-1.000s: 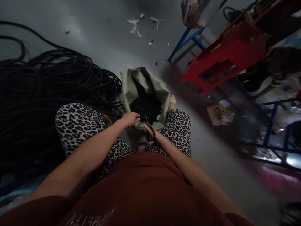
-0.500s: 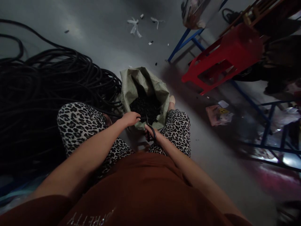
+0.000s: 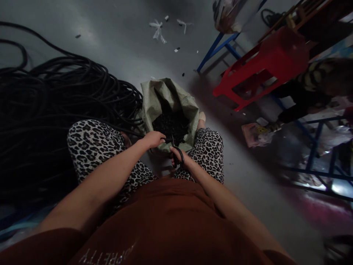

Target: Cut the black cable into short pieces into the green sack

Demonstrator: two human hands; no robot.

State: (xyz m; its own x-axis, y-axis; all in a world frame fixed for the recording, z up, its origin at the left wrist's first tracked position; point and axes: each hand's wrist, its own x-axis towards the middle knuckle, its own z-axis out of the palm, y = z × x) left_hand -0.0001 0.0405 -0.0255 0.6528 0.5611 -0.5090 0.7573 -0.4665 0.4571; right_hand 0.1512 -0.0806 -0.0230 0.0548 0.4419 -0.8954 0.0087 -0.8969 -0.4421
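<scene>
My left hand is closed round a black rubber hose or cord, whose end pokes out past my fingers over the sack's near rim. In my right hand are black-handled scissors, with the blades pointing up close to the cord's end. Between my legs stands a pale green woven sack, its mouth wide open. Short black cut pieces lie inside it. Whether the blades touch the cord is too small to tell.
A large heap of black cord coils spreads across the floor on the left. To the right are a red plastic stool, blue metal frames and a pink packet. Another person bends beside the stool. Plastic scraps litter the floor ahead.
My hands have barely moved; the scissors have shifted very slightly. At the right, the other person has leaned in, and an arm now reaches down to the pink packet.
</scene>
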